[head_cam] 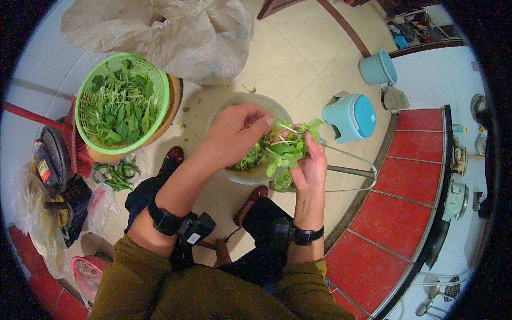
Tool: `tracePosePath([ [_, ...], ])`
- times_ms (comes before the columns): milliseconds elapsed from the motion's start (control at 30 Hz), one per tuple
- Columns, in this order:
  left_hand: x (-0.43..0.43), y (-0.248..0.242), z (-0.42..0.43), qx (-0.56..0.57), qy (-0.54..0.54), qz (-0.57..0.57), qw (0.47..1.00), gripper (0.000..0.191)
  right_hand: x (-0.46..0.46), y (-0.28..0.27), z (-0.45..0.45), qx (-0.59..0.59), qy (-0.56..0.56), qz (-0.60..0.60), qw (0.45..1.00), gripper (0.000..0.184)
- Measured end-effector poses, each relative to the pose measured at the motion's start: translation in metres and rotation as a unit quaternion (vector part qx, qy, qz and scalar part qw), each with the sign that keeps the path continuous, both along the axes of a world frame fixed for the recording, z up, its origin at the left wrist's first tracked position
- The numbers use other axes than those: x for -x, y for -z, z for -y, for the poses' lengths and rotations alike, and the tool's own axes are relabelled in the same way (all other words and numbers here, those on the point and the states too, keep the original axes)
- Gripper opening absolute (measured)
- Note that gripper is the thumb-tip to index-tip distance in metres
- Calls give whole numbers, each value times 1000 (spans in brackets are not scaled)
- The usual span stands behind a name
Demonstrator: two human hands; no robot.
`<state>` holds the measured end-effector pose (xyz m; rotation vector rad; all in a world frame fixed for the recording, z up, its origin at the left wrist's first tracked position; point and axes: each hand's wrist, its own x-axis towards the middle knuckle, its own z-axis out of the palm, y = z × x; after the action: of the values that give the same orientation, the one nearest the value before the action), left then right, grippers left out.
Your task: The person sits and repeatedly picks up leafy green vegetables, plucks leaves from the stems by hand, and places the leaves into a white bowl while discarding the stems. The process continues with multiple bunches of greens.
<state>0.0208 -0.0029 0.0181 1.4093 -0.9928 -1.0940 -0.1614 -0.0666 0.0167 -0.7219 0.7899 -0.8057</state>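
My right hand (312,162) holds a small bunch of leafy greens (286,152) with pale stems, palm turned up. To its left, my left hand (240,134) hovers with curled fingers, its thumb near the stems. Whether anything is pinched in it is hidden. Below both hands a translucent basin (256,178) on the floor contains green leafy bits, partly covered by my left hand. At the upper left, a light green plastic colander (165,108) is heaped with leafy greens (124,108). It rests on a round brownish support (176,90).
A woven sack (192,40) lies beyond the basin. A blue stool (346,120) and bucket (376,68) stand right, near the red-tiled counter side (416,172). A metal-framed handle (352,171) extends beside my right hand. Green chilies (116,175) and a pink bin (86,272) are left.
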Motion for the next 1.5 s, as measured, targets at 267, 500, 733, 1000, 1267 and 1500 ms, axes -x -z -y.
tracePosePath([
  [267, 4, -2, -6, -26, 62, -70, 995, 37, 0, -2, 3, -22, -6, 52, 998, 30],
  [500, 8, 3, -4, -44, 81, -42, 995, 44, 1, -1, 0, -1, -24, 79, 997, 30],
  [733, 5, 1, -5, 0, 33, -43, 999, 43, 3, 0, 0, 49, 32, 24, 998, 42],
  [1000, 5, -1, -3, -20, 57, -89, 994, 31, 8, -3, 2, 50, 33, 38, 997, 41],
  [1267, 7, 1, -3, -67, 48, -63, 995, 25, 3, -6, -3, 63, 26, 16, 998, 43],
  [1500, -6, -5, -3, -45, -31, -56, 997, 13, 15, -7, 7, 83, 38, 34, 995, 51],
])
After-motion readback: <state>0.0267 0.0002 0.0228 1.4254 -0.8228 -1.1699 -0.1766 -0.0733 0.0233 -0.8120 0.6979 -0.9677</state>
